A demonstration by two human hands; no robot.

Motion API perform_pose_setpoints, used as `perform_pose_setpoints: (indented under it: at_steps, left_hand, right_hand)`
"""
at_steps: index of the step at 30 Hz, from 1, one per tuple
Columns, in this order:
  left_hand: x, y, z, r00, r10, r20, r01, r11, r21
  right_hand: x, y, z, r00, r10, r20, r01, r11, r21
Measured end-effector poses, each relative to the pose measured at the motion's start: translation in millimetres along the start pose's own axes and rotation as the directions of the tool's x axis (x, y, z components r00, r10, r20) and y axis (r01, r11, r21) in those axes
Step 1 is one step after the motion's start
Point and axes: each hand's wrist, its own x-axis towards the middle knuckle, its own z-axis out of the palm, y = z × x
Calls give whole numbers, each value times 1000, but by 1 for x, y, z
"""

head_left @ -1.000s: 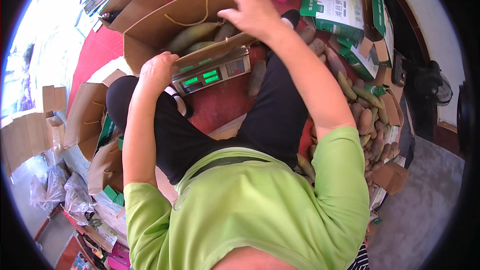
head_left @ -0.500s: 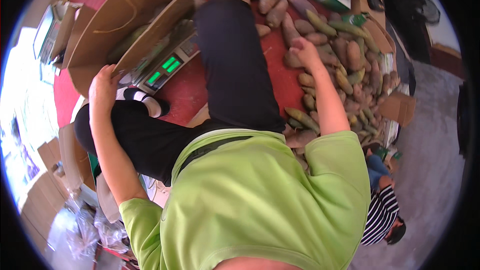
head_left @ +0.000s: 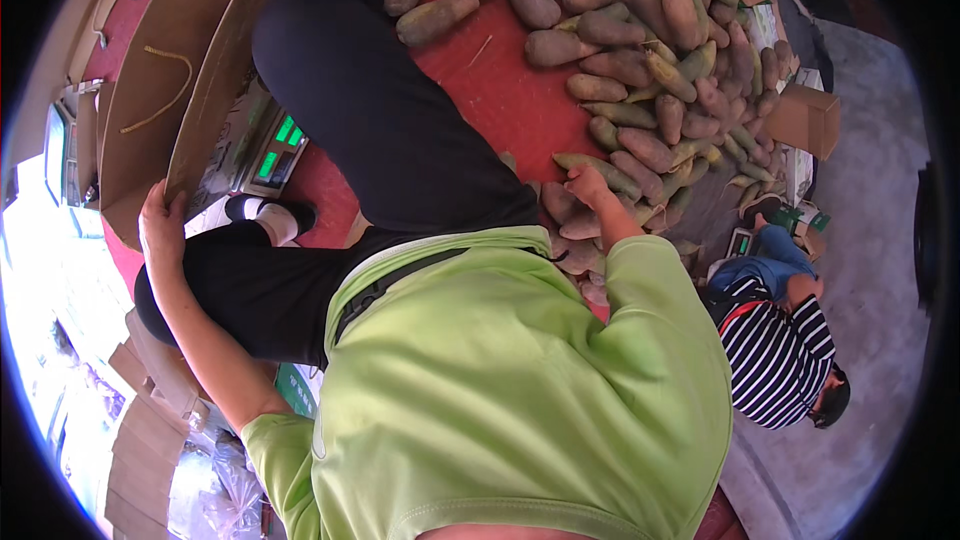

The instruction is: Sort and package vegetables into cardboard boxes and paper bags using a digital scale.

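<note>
My left hand (head_left: 160,222) pinches the near edge of a tall brown cardboard box (head_left: 205,65) with a cord handle, thumb and fingers closed on its wall. The box stands open and tilted, by a scale (head_left: 274,152) with lit green digits; its bottom is hidden. On the right, my right hand (head_left: 592,188) has its fingers curled against a long green radish (head_left: 615,172) at the near edge of a heap. Around it lie several soil-dusted root vegetables (head_left: 640,147), some green and some pinkish brown. The hand partly covers the radish.
Loose roots (head_left: 437,20) lie on the red floor covering (head_left: 480,70) beyond my bent leg (head_left: 350,90). Flattened cardboard (head_left: 808,120) borders the heap. At the right, a person in a striped shirt (head_left: 775,355) bends beside a smaller scale (head_left: 740,242). Plastic bags (head_left: 225,490) lie at lower left.
My right hand has come back toward me from the far part of the heap to the green radish. My left hand stays on the box edge. The whole view has shifted.
</note>
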Motion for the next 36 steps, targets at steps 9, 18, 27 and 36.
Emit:
perform_pose_setpoints:
  at_steps: [9,18,27,36]
  left_hand:
    - [2,-11,5,1000,9,-15,-9,1000,-5]
    - [7,-11,6,999,-31,18,31,999,22]
    - [3,-15,4,1000,-18,-20,18,1000,-8]
    - [5,-5,4,1000,1,-2,-1,1000,-17]
  right_hand:
    - [-30,2,24,971,-74,-226,4,955,-298]
    - [-33,22,-4,993,70,-92,-113,755,-645]
    - [-28,14,5,998,58,-3,-50,833,-551]
    - [-32,52,-16,964,-36,-265,89,977,194]
